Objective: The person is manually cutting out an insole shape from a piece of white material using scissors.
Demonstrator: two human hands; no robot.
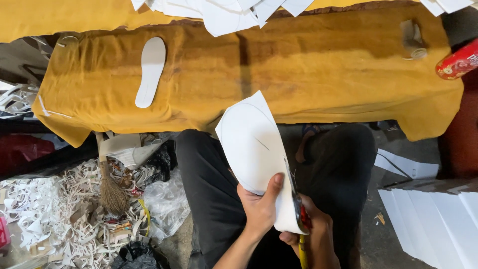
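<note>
We see our left hand [260,206] pinching a white sheet [254,149] near us, over our lap, thumb pressed on its face. Our right hand [316,234] is closed around red-handled scissors [297,201] at the sheet's edge. A red can [458,61] lies far right.

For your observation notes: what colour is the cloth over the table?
Mustard yellow cloth, seen in the head view.

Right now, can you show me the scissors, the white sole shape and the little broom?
scissors [300,215], head view, red handle part.
white sole shape [150,71], head view, its middle.
little broom [112,195], head view, bristle end.
</note>
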